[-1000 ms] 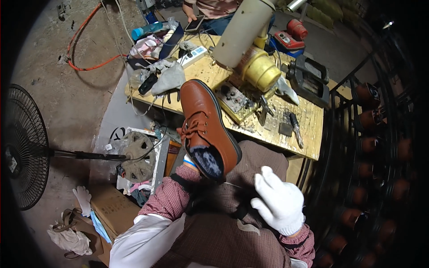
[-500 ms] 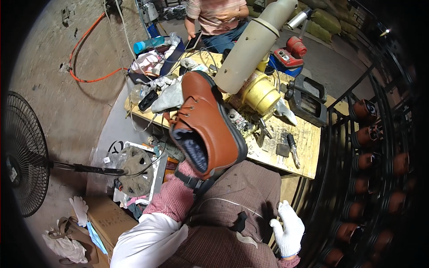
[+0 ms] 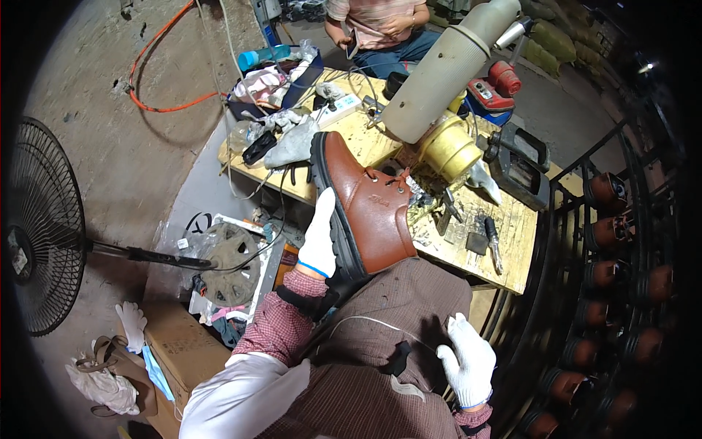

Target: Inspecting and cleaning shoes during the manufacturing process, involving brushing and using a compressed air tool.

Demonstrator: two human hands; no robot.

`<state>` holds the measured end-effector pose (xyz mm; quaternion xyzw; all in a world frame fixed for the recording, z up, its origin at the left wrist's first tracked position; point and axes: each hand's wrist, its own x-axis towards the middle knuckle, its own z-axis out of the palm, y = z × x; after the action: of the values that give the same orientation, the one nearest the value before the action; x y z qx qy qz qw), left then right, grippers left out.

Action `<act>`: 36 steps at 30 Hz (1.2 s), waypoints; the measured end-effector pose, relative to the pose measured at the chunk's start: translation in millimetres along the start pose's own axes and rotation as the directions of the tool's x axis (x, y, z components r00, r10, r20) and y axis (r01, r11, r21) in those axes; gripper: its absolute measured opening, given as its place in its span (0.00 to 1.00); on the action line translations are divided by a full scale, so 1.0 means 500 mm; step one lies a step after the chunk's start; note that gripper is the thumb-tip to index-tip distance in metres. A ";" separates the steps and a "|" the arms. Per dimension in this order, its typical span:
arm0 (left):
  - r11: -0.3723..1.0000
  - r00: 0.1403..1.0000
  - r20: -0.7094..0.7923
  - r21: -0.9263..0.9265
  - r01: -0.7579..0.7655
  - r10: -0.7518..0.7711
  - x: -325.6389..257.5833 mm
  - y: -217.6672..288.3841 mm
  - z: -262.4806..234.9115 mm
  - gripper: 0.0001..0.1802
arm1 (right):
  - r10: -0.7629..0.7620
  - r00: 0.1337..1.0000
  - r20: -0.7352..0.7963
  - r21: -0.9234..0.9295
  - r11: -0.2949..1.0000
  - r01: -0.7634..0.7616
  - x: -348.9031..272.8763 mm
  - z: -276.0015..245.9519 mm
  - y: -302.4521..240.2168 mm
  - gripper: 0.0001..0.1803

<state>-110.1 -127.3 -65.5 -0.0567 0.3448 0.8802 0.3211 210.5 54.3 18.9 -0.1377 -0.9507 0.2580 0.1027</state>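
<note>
Just right of the left hand's fingers: brown lace-up shoe (image 3: 373,219), held up over the near edge of the tabletop (image 3: 518,245). Toe points away from the person, black sole turned left, laces and collar on the right side. Left hand (image 3: 319,238), white glove, clamped on the shoe at the sole edge; one digit shows along the sole, the rest hidden behind the shoe, exact grip can't be told. Right hand (image 3: 468,364), also white glove, lower right of the left one and well apart from the shoe; fingers loosely held, thumb apart from them, over the right side of the lap, near the brown checked cloth (image 3: 395,307).

Beyond the left fingers, up on the tabletop: pale cloth (image 3: 294,143), white power strip (image 3: 340,110). Up and right of them, past the shoe: thick grey pipe (image 3: 431,91), yellow cylinder (image 3: 452,150), black frame (image 3: 523,164). Above the right fingers, on the tabletop: dark block (image 3: 477,243), beside it a dark-handled tool (image 3: 492,238). Right of the right fingers: black rack with brown shoes, partly dark. Left of the left fingers: fan (image 3: 47,227), well apart; lower left, cardboard box (image 3: 190,351). Farthest from the fingers, across the tabletop: another person (image 3: 376,25), seated, dark flat device in hand.
</note>
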 end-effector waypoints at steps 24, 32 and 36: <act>0.558 0.767 0.133 0.610 -0.562 0.628 0.197 0.078 0.187 0.29 | 0.115 0.989 -0.095 0.128 0.986 -0.103 0.025 0.006 0.110 0.21; 0.536 0.794 0.118 0.678 -0.503 0.597 0.151 0.092 0.197 0.32 | -0.192 0.956 -0.223 0.024 0.979 0.202 0.213 0.001 0.053 0.25; 0.808 0.874 -0.094 0.437 -0.394 0.477 0.045 0.073 0.188 0.46 | -0.520 0.812 -0.263 -0.105 0.852 0.512 0.338 0.021 -0.035 0.27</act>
<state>-138.4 -75.5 19.1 0.0043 0.5531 0.8294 0.0783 45.3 88.0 40.3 0.0886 -0.9314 0.1842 0.3012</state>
